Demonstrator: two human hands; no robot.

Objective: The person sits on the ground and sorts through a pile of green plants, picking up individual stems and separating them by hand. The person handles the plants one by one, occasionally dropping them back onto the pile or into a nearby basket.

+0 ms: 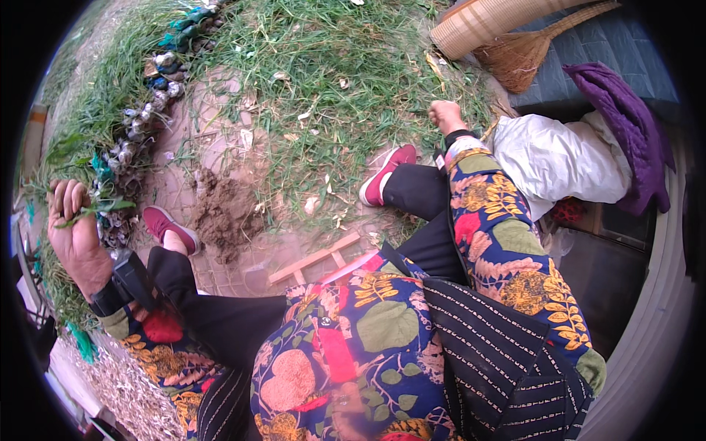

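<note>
My left hand [71, 226] is raised at the left with its fingers curled around some green grass blades [110, 206]. The blades stick out on both sides of the fist. Beyond it runs a row of pale bulbs [135, 127] that look like garlic, with teal and blue netting among them. My right hand [445, 116] is closed in a fist over the cut grass [331, 99], to the right of my red shoe [389, 173]. Nothing shows sticking out of that fist, and its inner side is hidden.
A mound of brown soil [223, 215] lies on the paving between my feet. Near my lap is a small wooden frame [314, 259]. At the right are a white sack [557, 157], a purple cloth [623, 127], a straw broom [515, 58] and a rolled woven mat [480, 27].
</note>
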